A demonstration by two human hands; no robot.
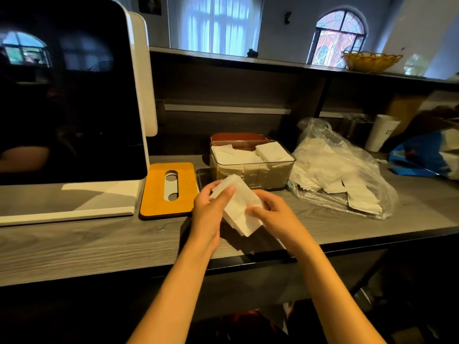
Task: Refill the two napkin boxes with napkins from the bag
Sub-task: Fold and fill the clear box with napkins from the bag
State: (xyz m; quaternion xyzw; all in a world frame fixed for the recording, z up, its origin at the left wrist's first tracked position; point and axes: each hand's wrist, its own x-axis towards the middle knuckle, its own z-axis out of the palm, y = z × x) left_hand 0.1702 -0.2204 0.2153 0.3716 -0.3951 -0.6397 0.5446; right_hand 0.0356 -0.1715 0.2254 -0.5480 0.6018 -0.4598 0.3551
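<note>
Napkin stack (pixel 242 209) gripped by left hand (pixel 211 207) and right hand (pixel 269 212), above counter (pixel 99 244) front edge. Open napkin box (pixel 252 167) just behind, part filled. Bag (pixel 340 170) right, lid (pixel 169 189) left.

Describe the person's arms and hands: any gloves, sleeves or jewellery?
Both forearms are bare up to the picture's lower edge, so no sleeves show. The left hand and right hand wear no gloves, and no rings, watch or bracelets are visible on fingers or wrists.
</note>
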